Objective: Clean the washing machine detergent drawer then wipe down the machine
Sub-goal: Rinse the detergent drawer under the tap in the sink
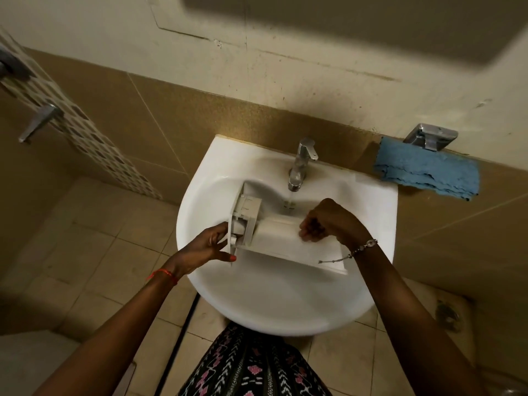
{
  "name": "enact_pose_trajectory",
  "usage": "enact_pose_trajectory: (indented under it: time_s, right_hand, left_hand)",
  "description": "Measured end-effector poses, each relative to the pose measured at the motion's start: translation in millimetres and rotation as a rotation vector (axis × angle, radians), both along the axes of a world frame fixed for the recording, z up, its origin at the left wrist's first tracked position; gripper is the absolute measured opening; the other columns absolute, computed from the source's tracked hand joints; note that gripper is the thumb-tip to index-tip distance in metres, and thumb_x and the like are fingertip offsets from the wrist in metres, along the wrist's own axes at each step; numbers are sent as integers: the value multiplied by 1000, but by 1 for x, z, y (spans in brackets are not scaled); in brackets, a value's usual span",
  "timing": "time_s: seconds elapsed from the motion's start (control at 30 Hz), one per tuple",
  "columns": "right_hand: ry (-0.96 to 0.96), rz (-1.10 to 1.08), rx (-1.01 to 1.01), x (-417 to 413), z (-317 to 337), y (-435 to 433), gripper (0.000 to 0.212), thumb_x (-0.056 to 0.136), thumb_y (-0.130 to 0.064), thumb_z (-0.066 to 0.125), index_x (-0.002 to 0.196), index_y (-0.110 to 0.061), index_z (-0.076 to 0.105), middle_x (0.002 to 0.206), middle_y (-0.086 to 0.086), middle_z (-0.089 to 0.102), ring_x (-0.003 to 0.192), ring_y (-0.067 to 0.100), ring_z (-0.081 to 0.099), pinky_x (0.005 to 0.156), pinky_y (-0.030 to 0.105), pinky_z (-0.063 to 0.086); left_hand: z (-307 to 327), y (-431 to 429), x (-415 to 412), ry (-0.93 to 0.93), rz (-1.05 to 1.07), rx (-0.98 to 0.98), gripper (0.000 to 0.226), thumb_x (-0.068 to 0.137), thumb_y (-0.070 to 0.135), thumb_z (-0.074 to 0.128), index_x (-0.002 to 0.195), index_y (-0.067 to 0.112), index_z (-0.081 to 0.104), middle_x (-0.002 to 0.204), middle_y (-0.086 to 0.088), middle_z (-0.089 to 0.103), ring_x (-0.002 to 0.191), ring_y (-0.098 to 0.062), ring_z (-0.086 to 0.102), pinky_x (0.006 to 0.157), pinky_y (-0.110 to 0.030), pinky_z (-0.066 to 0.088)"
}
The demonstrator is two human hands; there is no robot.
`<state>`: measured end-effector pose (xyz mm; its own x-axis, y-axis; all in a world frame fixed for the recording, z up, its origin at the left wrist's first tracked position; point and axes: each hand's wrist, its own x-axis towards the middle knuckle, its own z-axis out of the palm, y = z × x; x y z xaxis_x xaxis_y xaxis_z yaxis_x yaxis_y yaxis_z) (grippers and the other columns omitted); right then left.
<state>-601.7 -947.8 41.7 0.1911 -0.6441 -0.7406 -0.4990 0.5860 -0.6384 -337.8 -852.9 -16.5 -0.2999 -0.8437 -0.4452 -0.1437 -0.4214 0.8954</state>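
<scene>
Detergent drawer (pixel 285 241) lies across the white sink (pixel 271 307), its panel end to the left, right under the tap (pixel 303 164) where a thin stream of water falls. Left hand (pixel 208 244) grips that left end, thumb near, fingers far side. Right hand (pixel 328 221) is down on the drawer's long compartment, fingers curled tight against it. Whether they pinch anything is hidden. Far right, a blue cloth (pixel 425 170) sits on the ledge, well apart from the sink.
</scene>
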Motion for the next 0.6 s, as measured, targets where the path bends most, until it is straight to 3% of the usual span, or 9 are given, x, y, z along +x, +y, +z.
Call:
enact_pose_trajectory:
  time_s: [0.1, 0.17, 0.23, 0.33, 0.43, 0.6]
  right_hand:
    - [153, 18, -59, -9, -7, -3, 29, 93, -4, 39, 81, 10, 62, 69, 16, 61, 58, 23, 57, 57, 26, 44]
    - [139, -55, -87, -14, -10, -8, 25, 93, -4, 43, 88, 12, 61, 68, 13, 58, 57, 20, 54, 55, 24, 42]
    - [12, -152, -62, -16, -11, -12, 23, 95, -5, 43, 86, 8, 61, 71, 15, 59, 61, 22, 56, 58, 25, 46]
    - [-306, -334, 35, -13, -19, -17, 28, 98, -12, 40, 92, 8, 59, 74, 17, 66, 65, 25, 66, 60, 29, 56]
    - [-611, -598, 233, 1, -33, -23, 31, 99, -14, 36, 91, 7, 58, 73, 18, 71, 68, 27, 70, 61, 34, 59]
    - [-796, -809, 328, 31, -49, -37, 24, 93, 1, 36, 84, 9, 58, 67, 24, 67, 77, 33, 62, 55, 41, 57]
  left_hand:
    - [-6, 2, 0, -81, 7, -13, 69, 68, -16, 71, 127, 13, 53, 134, 2, 52, 126, -10, 47, 104, -22, 39]
    - [-8, 3, -2, -182, -3, -32, 72, 65, -18, 71, 123, 18, 50, 127, 4, 53, 117, -8, 51, 95, -11, 42]
    - [-11, 5, -3, -272, -42, -47, 80, 65, -17, 72, 129, 21, 43, 126, 4, 51, 114, -8, 50, 91, -8, 42]
    - [-15, 7, -3, -383, -102, -61, 87, 67, -11, 74, 139, 16, 35, 131, 4, 47, 120, -11, 44, 96, -17, 39]
    - [-11, 8, -4, -419, -118, -70, 83, 70, -10, 72, 139, 17, 35, 128, 9, 46, 116, -7, 44, 87, -7, 38]
    - [-5, 9, 1, -350, -194, 1, 65, 76, -12, 62, 125, 25, 43, 113, 15, 55, 99, 9, 54, 85, -3, 40]
